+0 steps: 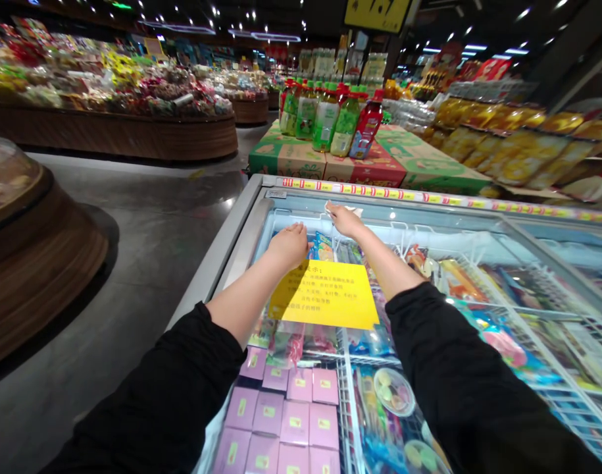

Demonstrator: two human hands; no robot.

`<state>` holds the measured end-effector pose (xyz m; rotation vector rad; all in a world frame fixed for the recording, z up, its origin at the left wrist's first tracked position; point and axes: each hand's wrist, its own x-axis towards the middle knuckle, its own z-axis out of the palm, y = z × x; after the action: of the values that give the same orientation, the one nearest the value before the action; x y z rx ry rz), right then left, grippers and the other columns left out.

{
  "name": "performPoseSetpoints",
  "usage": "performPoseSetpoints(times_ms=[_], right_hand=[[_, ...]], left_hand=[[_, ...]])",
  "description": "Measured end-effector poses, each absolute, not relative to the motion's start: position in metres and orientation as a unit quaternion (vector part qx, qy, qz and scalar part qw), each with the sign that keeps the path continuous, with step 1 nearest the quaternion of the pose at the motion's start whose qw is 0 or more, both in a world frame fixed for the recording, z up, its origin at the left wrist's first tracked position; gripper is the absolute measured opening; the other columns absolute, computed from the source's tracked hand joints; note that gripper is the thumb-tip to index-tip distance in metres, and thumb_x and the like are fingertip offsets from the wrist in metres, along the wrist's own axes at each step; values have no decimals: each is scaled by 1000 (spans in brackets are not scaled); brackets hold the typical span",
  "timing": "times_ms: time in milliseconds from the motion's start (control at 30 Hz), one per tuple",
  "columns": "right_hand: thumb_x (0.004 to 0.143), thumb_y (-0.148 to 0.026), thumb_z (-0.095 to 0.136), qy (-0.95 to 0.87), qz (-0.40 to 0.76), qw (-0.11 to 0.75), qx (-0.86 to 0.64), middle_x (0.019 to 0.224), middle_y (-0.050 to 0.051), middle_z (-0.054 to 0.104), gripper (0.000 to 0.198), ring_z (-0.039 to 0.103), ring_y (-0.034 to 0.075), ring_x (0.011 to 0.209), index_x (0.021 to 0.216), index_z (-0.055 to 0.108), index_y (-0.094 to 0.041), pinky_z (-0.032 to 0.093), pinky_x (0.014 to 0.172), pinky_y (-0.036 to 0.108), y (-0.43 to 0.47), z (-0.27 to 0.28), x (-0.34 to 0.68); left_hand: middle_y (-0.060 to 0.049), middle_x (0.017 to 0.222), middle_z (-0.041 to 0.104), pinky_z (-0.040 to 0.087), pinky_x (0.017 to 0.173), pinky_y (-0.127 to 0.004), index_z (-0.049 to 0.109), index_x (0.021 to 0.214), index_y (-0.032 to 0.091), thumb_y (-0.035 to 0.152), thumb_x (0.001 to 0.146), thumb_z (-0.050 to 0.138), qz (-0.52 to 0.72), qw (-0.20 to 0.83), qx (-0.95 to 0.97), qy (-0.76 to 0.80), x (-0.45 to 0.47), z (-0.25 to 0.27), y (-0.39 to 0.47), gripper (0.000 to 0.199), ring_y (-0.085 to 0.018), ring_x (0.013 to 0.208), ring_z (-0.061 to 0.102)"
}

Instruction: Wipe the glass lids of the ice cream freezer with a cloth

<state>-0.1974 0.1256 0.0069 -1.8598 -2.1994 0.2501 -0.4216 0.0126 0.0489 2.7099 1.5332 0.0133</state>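
My right hand (346, 220) reaches to the far end of a glass-topped chest freezer (241, 240). It is closed on a crumpled white wipe (356, 211), paper or cloth I cannot tell, pressed to the glass near the back rim. Nearer to me and to the left, my left hand (289, 245) lies over the glass, fingers extended and holding nothing. Just below it, a yellow notice (325, 294) with printed text is on the glass. Under the glass are pink boxes (295, 421), wrapped ice creams and round clear-lidded tubs (394, 392) in white wire baskets.
Behind the freezer rim, marked by a price strip (360, 190), several drink bottles (326, 118) stand on printed cartons (364, 172). Bagged yellow goods (518, 148) are stacked at right. Wood-sided display stands (133, 135) and grey floor (157, 224) lie to the left.
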Motion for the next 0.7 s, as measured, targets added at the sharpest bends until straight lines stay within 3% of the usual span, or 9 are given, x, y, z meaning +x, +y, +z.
performPoseSetpoints(times_ms=[233, 433, 700], right_hand=[[104, -12, 44, -811, 123, 154, -550, 171, 6, 45, 57, 38, 27, 161, 159, 57, -22, 28, 133, 48, 118, -6, -233], [106, -18, 52, -775, 119, 152, -601, 168, 10, 47, 52, 44, 32, 157, 157, 58, -20, 35, 129, 52, 151, 10, -218], [105, -17, 47, -802, 60, 143, -578, 170, 4, 46, 58, 41, 32, 159, 162, 53, -26, 36, 131, 50, 68, -12, -201]], left_hand=[[-26, 170, 42, 32, 130, -35, 43, 159, -2, 27, 112, 40, -13, 17, 850, 527, -423, 49, 13, 55, -29, 160, 40], [-26, 170, 41, 33, 130, -37, 42, 160, -3, 27, 112, 40, -21, 18, 847, 530, -423, 56, 8, 56, -29, 160, 42], [-27, 172, 38, 33, 130, -38, 37, 163, -4, 27, 112, 38, -32, 28, 843, 536, -419, 58, 6, 60, -31, 160, 40]])
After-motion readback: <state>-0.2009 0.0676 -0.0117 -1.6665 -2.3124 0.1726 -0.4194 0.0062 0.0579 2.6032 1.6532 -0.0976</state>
